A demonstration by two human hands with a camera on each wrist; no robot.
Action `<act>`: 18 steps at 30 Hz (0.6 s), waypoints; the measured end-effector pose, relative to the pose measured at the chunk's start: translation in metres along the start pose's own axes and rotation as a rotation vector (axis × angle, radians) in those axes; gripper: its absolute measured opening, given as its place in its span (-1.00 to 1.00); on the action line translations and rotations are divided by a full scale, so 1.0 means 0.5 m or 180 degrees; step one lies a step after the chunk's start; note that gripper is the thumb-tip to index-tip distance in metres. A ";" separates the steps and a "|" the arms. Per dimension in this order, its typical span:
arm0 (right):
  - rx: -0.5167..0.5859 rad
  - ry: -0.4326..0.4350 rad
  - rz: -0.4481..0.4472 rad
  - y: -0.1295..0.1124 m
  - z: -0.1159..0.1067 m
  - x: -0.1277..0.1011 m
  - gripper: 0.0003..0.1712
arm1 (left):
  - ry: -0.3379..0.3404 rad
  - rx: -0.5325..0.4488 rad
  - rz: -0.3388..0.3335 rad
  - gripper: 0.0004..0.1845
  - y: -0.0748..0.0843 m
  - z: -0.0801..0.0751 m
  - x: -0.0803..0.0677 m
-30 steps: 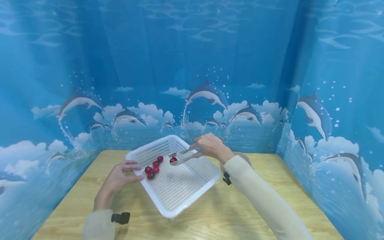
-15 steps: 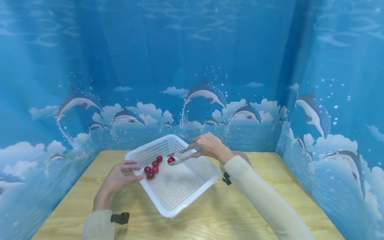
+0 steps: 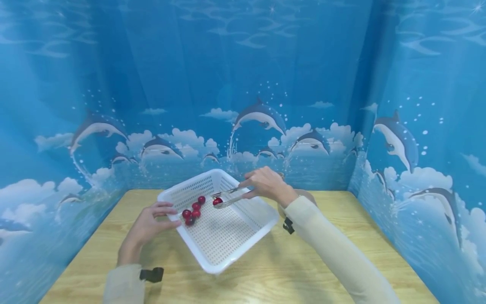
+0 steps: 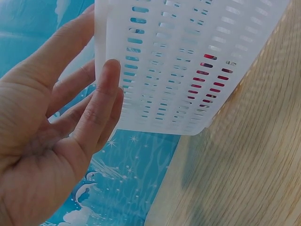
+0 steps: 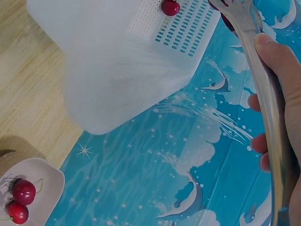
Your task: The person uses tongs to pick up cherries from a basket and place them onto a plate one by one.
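A white plastic basket [image 3: 228, 236] with a slotted base and sides is turned cornerwise over the table. My left hand [image 3: 152, 223] grips its left rim between thumb and fingers; the left wrist view shows the fingers [image 4: 101, 99] at the basket's edge. Several red cherries [image 3: 196, 214] lie in a group inside, near that hand. My right hand [image 3: 265, 184] holds metal tongs [image 5: 263, 80] with a fork-like tip, reaching over the basket's far right side. Between the tong tips is a single cherry [image 3: 217, 202], partly hidden by them in the right wrist view.
Past the basket's right side stands a pale bowl [image 5: 49, 181] with cherries [image 5: 23, 191] in it, mostly hidden behind the right forearm in the head view. The wooden table [image 3: 322, 270] meets a blue dolphin-print curtain [image 3: 212, 84] at the back and sides.
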State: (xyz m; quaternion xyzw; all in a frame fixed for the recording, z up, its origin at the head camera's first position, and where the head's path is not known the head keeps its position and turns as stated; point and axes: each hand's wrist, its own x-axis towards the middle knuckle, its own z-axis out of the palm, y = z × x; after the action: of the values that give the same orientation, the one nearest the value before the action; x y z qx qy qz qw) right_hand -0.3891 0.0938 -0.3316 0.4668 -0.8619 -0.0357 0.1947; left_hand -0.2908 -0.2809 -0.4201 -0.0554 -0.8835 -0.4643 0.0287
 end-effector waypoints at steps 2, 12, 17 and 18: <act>0.0014 0.0008 0.0008 -0.001 -0.002 -0.002 -0.62 | -0.0003 0.0001 -0.0021 -0.34 0.000 0.000 0.000; -0.0009 0.0156 -0.0109 0.002 -0.005 -0.014 -0.62 | 0.0033 -0.0023 0.0105 -0.41 -0.003 0.002 -0.003; -0.0111 0.0278 -0.0228 0.007 -0.010 -0.023 -0.62 | 0.0006 -0.0014 0.0025 -0.36 0.000 0.001 -0.001; -0.0137 0.0312 -0.0251 0.009 -0.010 -0.025 -0.62 | -0.0002 -0.0010 0.0014 -0.35 0.000 0.001 0.000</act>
State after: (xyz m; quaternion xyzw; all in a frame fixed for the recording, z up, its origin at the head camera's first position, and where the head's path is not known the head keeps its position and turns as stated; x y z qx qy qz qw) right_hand -0.3845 0.1074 -0.3295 0.4973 -0.8313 -0.0390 0.2452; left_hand -0.2905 -0.2805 -0.4202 -0.0575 -0.8826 -0.4656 0.0293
